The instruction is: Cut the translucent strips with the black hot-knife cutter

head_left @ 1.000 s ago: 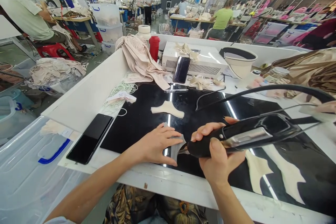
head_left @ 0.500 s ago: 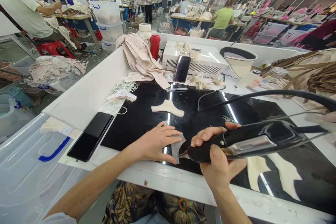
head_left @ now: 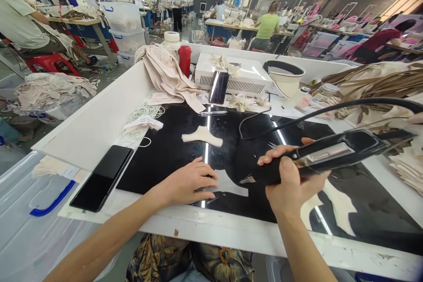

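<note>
My right hand (head_left: 291,180) is wrapped round a black corded hand cutter (head_left: 330,154) with a silver strip along its body. The cutter's metal tip points left, just above the black mat (head_left: 158,158) and apart from the pale grey curved piece (head_left: 231,183). That piece lies flat, with its left end under the fingers of my left hand (head_left: 190,180), which are stretched out and slightly bent. Beyond them rests a cream fabric piece (head_left: 202,136) with a similar curve. More cream cut pieces (head_left: 340,207) lie right of my right wrist, partly hidden by it.
A dark phone (head_left: 102,178) lies at the left edge; another phone (head_left: 219,87) leans on a white vented box (head_left: 234,72). Small scissors (head_left: 272,145) and a black cable (head_left: 317,116) lie beyond the cutter. Fabric strips (head_left: 165,70), a red bottle (head_left: 184,61) and a bin (head_left: 286,79) stand behind.
The cutter has moved right and up, its tip away from the grey piece. That piece now lies turned, reaching rightward. My left hand has shifted slightly, and the whole view has swung.
</note>
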A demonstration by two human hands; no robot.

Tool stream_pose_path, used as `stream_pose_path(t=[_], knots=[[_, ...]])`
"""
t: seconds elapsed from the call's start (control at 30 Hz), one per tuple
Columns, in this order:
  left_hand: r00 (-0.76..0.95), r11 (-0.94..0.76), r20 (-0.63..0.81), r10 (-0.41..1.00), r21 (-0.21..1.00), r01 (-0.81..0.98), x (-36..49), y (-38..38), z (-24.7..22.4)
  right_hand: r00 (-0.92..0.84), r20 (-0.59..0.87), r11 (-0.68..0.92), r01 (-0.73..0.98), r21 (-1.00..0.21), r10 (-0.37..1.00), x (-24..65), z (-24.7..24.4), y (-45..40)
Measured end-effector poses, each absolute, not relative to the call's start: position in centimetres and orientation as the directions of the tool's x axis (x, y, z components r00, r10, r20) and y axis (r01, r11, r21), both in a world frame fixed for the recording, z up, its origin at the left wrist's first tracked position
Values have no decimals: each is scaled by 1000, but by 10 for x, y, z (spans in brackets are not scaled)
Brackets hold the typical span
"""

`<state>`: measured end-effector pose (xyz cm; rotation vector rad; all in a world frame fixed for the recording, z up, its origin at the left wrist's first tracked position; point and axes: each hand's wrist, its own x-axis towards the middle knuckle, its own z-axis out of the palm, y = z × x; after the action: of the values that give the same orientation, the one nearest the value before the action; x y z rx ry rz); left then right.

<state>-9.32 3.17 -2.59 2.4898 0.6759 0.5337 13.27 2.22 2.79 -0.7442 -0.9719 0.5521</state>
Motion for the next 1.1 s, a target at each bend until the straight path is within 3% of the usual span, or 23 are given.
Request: stream_pose_path(t=[0.33, 0.77, 1.1], knots=[[825, -764, 204, 527, 539, 354, -95, 32, -24, 300, 531, 592, -171, -787, 792, 108, 18, 8], [832, -773, 186, 523, 516, 370, -93, 31, -20, 273, 532, 583, -155, -798, 801, 111, 14, 0], [829, -736, 152, 537, 564, 374, -90, 31, -23, 306, 513, 570, -138, -810, 802, 120, 14, 8]])
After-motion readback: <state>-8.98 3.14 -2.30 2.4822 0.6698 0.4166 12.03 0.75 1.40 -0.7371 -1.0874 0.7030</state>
